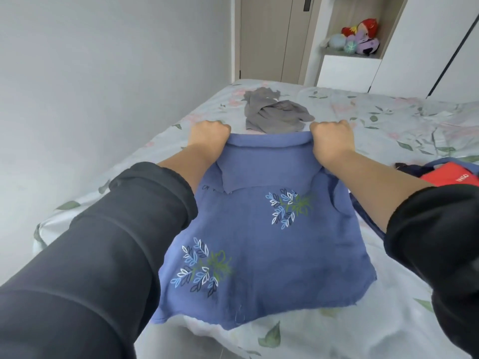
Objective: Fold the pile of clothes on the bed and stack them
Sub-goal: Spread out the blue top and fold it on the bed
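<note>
**Both hands gripping the blue shirt at its far edge**

The left hand [208,137] and the right hand [333,141] are each clenching a fist around one far corner of the blue shirt [259,229], pulling that edge taut between them. The shirt is lying spread on the bed [388,320], its collar side away from the person and its hem hanging just over the near mattress edge; two embroidered leaf sprigs are showing on its face. Both forearms are reaching out over the fabric from dark rolled sleeves. A crumpled grey garment [276,115] is sitting just beyond the hands on the floral sheet. At the right edge, a red and navy piece of clothing [451,174] is lying near the right forearm.
</note>
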Demonstrator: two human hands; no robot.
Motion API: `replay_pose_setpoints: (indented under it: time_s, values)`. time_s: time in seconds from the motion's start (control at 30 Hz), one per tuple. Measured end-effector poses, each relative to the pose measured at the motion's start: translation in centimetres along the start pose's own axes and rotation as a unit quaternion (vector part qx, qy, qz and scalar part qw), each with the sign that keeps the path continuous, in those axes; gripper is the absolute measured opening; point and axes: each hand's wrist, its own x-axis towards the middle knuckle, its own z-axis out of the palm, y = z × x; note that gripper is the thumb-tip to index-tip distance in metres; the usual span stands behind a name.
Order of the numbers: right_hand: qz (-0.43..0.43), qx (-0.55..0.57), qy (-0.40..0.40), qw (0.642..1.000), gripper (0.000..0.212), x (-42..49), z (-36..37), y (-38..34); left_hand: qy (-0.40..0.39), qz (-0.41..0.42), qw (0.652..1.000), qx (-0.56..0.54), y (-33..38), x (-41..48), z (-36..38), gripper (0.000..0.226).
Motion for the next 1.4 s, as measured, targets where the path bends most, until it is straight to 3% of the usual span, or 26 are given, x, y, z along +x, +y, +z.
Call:
replay_pose_setpoints:
  time_s: [0.17,0.27,0.37,0.53,0.63,0.7,0.77,0.87,0.93,1.0,1.07,1.13,1.17,1.23,1.3,1.4]
  values:
    - [-0.016,0.015,-0.023,0.999,0.021,-5.1,2.7,0.0,0.008,0.025,0.999,-0.039,1.7,-5.3,3.4,0.023]
    - [-0.027,0.071,0.022,0.997,0.021,-9.1,3.5,0.4,0.03,0.063,0.996,-0.061,2.4,-8.8,4.6,0.02]
    - [-0.104,0.108,0.082,0.985,0.026,-13.9,3.7,0.6,0.043,0.131,0.988,-0.068,3.2,-12.8,5.8,0.026]
    - [-0.204,0.087,0.022,0.975,0.034,-20.8,4.6,0.4,-0.092,0.238,0.966,-0.028,5.4,-18.2,7.5,0.028]
    - [-0.21,0.104,0.005,0.972,0.036,-22.8,4.8,0.5,-0.167,0.232,0.95,-0.128,6.7,-20.2,7.3,0.03]
    - [-0.195,0.124,-0.004,0.973,0.035,-24.0,4.7,0.9,-0.173,0.278,0.931,-0.161,7.1,-21.1,6.5,0.033]
    - [-0.195,0.126,-0.025,0.972,0.031,-25.4,4.8,1.2,-0.234,0.286,0.904,-0.217,7.4,-21.7,5.6,0.034]
    - [-0.193,0.1,-0.154,0.964,0.012,-26.8,4.8,1.1,-0.399,0.222,0.836,-0.305,7.5,-21.9,4.6,0.031]
    - [-0.172,0.079,-0.201,0.961,0.006,-26.7,4.4,1.1,-0.428,0.134,0.801,-0.397,7.3,-21.9,4.7,0.014]
    - [-0.127,0.137,-0.133,0.973,0.027,-26.1,4.0,0.2,-0.317,-0.006,0.81,-0.493,6.4,-21.4,5.7,0.029]
    - [-0.087,0.21,-0.053,0.972,0.042,-24.9,3.8,-1.9,-0.136,-0.196,0.834,-0.498,4.7,-21.0,7.6,0.035]
    - [-0.047,0.241,-0.113,0.963,0.04,-23.6,4.2,-4.8,-0.039,-0.337,0.82,-0.46,2.8,-21.1,9.6,0.022]
    - [-0.032,0.24,-0.185,0.952,0.045,-23.3,4.8,-6.4,-0.042,-0.384,0.799,-0.462,1.9,-21.2,10.3,0.014]
    - [-0.027,0.21,-0.283,0.935,0.055,-23.8,6.5,-8.9,-0.08,-0.443,0.743,-0.496,0.6,-21.0,11.4,0.031]
    - [-0.035,0.17,-0.285,0.943,0.058,-24.6,8.2,-10.0,-0.087,-0.46,0.705,-0.532,-0.2,-20.5,12.1,0.047]
    - [-0.035,0.157,-0.278,0.947,0.059,-24.5,9.2,-9.9,-0.066,-0.451,0.679,-0.575,-0.6,-18.9,12.4,0.059]
